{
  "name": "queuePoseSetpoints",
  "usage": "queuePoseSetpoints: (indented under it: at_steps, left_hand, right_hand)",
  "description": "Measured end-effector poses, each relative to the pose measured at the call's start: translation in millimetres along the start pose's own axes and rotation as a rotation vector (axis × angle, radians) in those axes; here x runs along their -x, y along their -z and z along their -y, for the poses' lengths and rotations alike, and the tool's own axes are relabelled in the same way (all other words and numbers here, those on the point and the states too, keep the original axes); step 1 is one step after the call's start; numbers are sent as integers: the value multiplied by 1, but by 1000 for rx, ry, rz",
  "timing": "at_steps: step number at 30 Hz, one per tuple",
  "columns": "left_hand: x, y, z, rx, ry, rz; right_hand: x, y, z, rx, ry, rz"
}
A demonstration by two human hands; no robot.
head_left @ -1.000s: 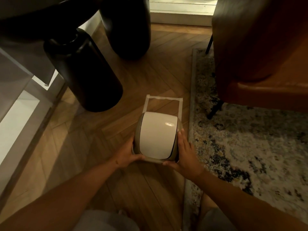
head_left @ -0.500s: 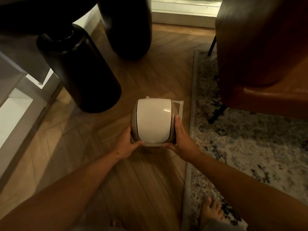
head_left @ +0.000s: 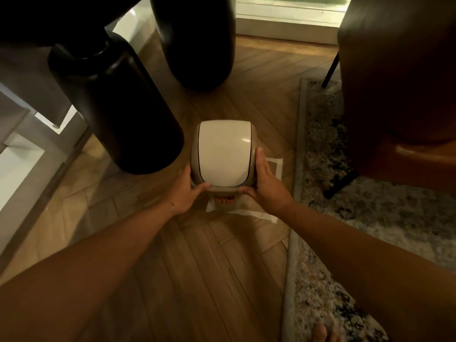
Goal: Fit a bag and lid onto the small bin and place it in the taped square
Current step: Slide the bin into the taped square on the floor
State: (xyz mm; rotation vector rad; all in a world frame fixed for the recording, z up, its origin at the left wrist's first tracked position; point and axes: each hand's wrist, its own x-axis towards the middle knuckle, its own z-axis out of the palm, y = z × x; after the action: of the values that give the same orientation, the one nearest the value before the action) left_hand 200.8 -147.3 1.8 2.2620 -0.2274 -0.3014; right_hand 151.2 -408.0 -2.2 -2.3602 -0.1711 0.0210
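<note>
We had the lid [head_left: 224,154] already seated on the small bin [head_left: 223,191], its pale flap closed, so that part of the job looked done. Whether a bag sat inside we could not tell, since the closed lid hid the inside of the bin completely; no bag edge showed around the rim.

Our left hand [head_left: 183,192] pressed against the bin's left side with the thumb on its near edge, and our right hand [head_left: 267,186] lay flat along its right side, fingers held straight and together, so the bin was clasped between the two palms.

The bin stood within the taped square [head_left: 276,166] on the wooden floor [head_left: 209,267], with tape showing to its right and in front of it. We judged that little was left beyond squaring it up and letting go.
</note>
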Motion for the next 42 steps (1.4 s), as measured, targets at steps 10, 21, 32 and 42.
queuePoseSetpoints:
  at_steps: [10, 21, 32, 42]
  left_hand:
    - [-57, 18, 17, 46, 33, -33]
    - [-102, 35, 27, 138, 171, 33]
    - [-127, 51, 24, 179, 238, 36]
    - [-145, 64, 25, 284, 364, -216]
  right_hand:
    - [-74, -8, 0, -247, -107, 48]
    - [-129, -14, -1, -540, -139, 182]
    - [-161, -32, -5, -665, -162, 110]
    - [-177, -2, -5, -407, -326, -87]
